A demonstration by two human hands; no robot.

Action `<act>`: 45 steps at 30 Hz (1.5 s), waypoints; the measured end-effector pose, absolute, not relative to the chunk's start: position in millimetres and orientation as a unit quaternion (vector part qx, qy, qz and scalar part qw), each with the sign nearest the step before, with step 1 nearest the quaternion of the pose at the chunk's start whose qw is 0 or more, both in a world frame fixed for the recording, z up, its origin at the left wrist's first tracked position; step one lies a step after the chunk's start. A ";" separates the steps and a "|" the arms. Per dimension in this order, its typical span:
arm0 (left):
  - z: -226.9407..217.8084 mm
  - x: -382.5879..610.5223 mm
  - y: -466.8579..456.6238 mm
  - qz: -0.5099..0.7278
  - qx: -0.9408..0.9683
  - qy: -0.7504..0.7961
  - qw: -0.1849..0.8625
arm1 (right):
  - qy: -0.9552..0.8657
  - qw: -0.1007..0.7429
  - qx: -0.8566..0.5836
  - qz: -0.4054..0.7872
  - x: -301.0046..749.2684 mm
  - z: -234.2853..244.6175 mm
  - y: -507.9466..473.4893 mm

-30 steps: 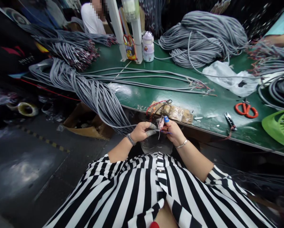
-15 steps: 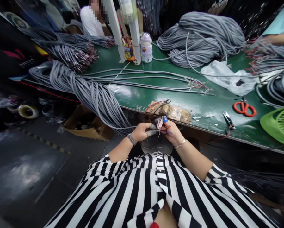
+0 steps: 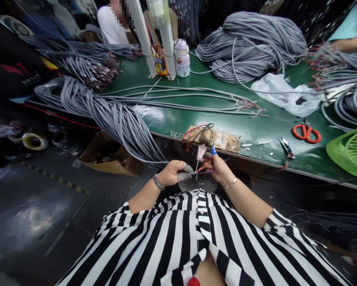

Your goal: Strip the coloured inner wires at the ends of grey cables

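My left hand (image 3: pixel 173 173) is closed around the end of a grey cable (image 3: pixel 154 159) that runs in from the big bundle on the left; grey covers sit on its fingertips. My right hand (image 3: pixel 218 167), with a blue cover on one fingertip, pinches the thin coloured wires (image 3: pixel 202 167) that fan out of that cable end. Both hands hang just below the front edge of the green table (image 3: pixel 178 119), above my striped lap. A small pale tag (image 3: pixel 201 151) sticks up between the hands.
A taped brown block with red wires (image 3: pixel 214 138) lies on the table edge above my hands. Cutters (image 3: pixel 285 146), orange scissors (image 3: pixel 306 133), a green fan (image 3: pixel 350 153) and a plastic bag (image 3: pixel 286 95) lie to the right. Grey cable coils (image 3: pixel 250 43) fill the back; other people sit beyond.
Both hands have dropped slightly and drawn apart. The coloured wires are now spread out between them instead of bunched up at the fingertips.
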State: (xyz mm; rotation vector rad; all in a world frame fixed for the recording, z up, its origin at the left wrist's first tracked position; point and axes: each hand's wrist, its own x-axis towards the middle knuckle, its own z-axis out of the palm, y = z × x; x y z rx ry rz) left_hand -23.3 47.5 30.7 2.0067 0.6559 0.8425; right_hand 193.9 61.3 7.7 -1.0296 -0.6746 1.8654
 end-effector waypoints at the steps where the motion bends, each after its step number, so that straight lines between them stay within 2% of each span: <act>1: 31.8 -24.8 41.8 0.326 0.808 0.255 0.420 | -0.266 0.437 -0.418 0.750 195.4 6.9 59.9; 5: 33.0 -30.3 21.8 0.316 0.825 0.246 0.398 | -0.267 0.435 -0.422 0.749 200.1 4.8 55.1; 11: 30.1 -38.5 24.8 0.422 0.786 0.296 0.341 | -0.285 0.406 -0.383 0.779 200.5 12.0 58.6; 15: 32.3 -36.5 39.1 0.439 0.780 0.306 0.326 | -0.315 0.398 -0.383 0.772 193.2 25.8 64.2; 28: 16.3 -12.7 66.4 0.429 0.693 0.358 0.456 | -0.310 0.476 -0.396 0.721 173.9 25.5 64.4; 38: 12.6 -0.9 67.1 0.402 0.705 0.336 0.478 | -0.298 0.493 -0.405 0.710 169.0 19.4 66.6; 45: 16.2 -14.0 43.6 0.390 0.722 0.344 0.455 | -0.271 0.469 -0.395 0.742 175.0 11.4 59.2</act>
